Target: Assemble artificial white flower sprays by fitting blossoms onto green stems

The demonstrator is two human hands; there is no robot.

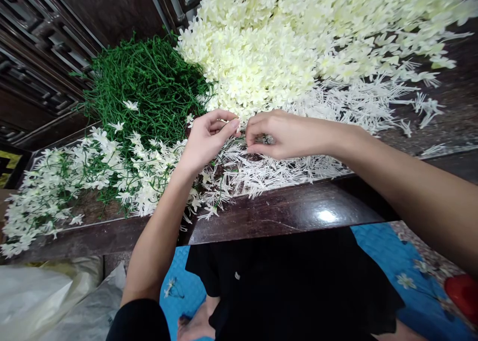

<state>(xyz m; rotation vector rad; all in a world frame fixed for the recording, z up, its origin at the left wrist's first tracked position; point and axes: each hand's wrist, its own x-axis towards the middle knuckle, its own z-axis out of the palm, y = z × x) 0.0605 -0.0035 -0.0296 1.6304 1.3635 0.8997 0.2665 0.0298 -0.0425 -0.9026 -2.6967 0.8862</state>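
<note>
My left hand is closed in a pinch, with a small white artificial flower at the tips of the thumb and forefinger. Close to its right, my right hand has curled fingers pressed together; whatever they hold is hidden. Around and below both hands lie thin white spiky stamen pieces. Behind them rises a heap of loose cream petals. Beyond my left hand is a tangled pile of green plastic stems. White flowers joined to green stems spread to the left of my left forearm.
Everything lies on a dark wooden bench with a glossy front edge. Carved dark wood panels stand behind. White plastic bags sit at lower left. A blue mat covers the floor, with a red object at lower right.
</note>
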